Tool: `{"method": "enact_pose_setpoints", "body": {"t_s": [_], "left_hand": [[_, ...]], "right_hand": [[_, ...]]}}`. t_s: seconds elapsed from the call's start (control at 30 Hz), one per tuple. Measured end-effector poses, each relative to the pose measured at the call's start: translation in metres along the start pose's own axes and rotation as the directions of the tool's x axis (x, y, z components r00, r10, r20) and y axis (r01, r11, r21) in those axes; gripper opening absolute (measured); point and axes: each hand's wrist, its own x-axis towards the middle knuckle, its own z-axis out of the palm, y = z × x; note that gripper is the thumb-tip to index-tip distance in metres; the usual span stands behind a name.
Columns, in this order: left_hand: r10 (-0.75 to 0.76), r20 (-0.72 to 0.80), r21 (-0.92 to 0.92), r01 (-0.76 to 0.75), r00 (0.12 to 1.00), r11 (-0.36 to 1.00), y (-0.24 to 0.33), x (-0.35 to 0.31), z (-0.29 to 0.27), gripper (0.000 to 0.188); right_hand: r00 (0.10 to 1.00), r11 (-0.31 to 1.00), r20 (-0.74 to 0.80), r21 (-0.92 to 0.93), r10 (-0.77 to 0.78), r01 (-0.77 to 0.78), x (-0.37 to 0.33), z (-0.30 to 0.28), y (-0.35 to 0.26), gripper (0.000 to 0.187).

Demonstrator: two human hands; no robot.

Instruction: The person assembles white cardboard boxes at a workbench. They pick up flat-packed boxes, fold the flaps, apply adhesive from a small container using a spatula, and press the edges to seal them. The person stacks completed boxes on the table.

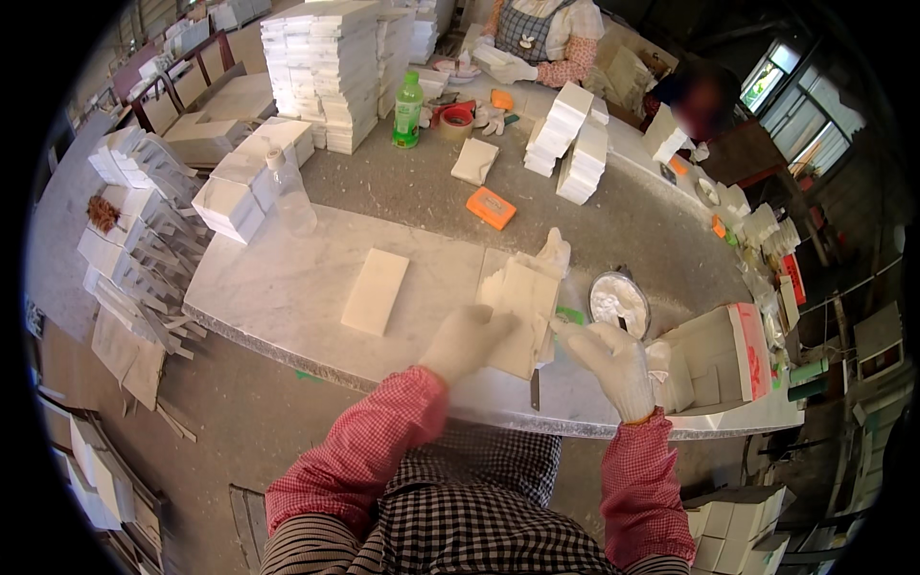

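Both my hands wear white knitted gloves. My left hand point(467, 343) is closed at the left edge of a thin white rectangular tile point(530, 305), its fingertips over the tile's face; slight blur softens the fingers. Other pale pieces show behind and under that tile. My right hand point(611, 366) is by the tile's right edge, fingers bent and apart; I see nothing in it. A separate white tile point(376, 291) lies flat on the marble slab point(287, 278) to the left. Right of the tile is a round tub point(618, 305) of white paste or powder. A crumpled white cloth or glove point(553, 254) lies behind.
An open white box point(704, 359) stands at the slab's right end. An orange block point(491, 208), a green bottle point(407, 110) and a clear bottle point(290, 192) stand farther back. Tall tile stacks point(321, 77) rise behind. A co-worker's gloved hands point(505, 64) hold something white opposite.
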Motion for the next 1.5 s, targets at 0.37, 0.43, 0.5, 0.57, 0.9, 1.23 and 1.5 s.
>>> {"method": "enact_pose_setpoints", "body": {"t_s": [0.37,0.43,0.5,0.57,0.9,1.23,1.5], "left_hand": [[-0.039,0.021,-0.022,0.039,0.999,0.999,0.006,-0.003,-0.002,0.053],[-0.039,0.023,-0.021,0.04,0.999,0.999,0.007,-0.003,-0.002,0.053],[-0.039,0.022,-0.028,0.039,0.999,0.999,0.008,-0.004,-0.002,0.053],[-0.037,0.02,-0.044,0.038,0.999,0.998,0.009,-0.006,-0.003,0.052],[0.001,-0.03,0.001,-0.001,1.0,1.0,-0.002,0.004,0.006,0.053],[-0.017,-0.028,-0.099,0.014,0.999,0.995,0.009,-0.003,0.005,0.048],[-0.08,-0.008,-0.117,0.078,0.997,0.99,0.017,-0.008,0.004,0.044]], "right_hand": [[1.0,0.996,0.007,0.09,0.02,-0.02,0.0,0.0,-0.002,0.029],[0.999,0.978,-0.038,0.206,-0.016,0.024,0.0,0.002,-0.008,0.03],[0.995,0.975,-0.102,0.221,0.002,0.021,0.003,-0.003,-0.004,0.031],[0.985,0.979,-0.171,0.203,0.025,0.011,0.008,-0.012,0.003,0.032],[0.859,0.942,-0.426,0.291,0.285,-0.168,0.088,-0.064,0.152,0.029],[0.756,0.651,-0.472,-0.403,0.454,-0.643,0.144,-0.073,0.147,0.066],[0.869,0.698,-0.407,-0.535,0.282,-0.477,0.11,-0.084,0.167,0.051]]}}
